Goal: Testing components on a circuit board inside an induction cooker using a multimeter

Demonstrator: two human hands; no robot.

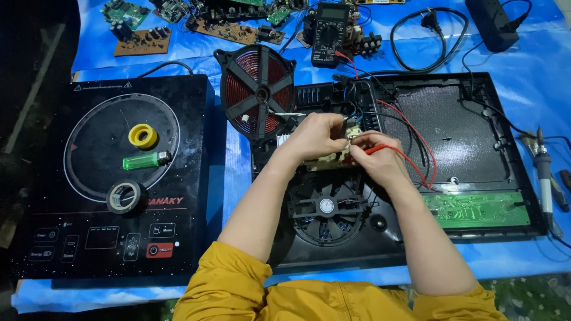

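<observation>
While the left hand [315, 138] pinches the top of a small tan board [328, 159], the right hand [376, 156] is clenched on a red probe [380, 149], its tip hidden at the board's right end. The board sits just above the fan [326, 207], inside the opened black cooker base [505, 148]. Its long axis seems to run left-right, face towards the camera and slightly tilted. Doing this well probably means bracing the board firmly and touching only one contact. Left of the fan lies a copper coil [257, 90]; above, a multimeter [329, 27].
</observation>
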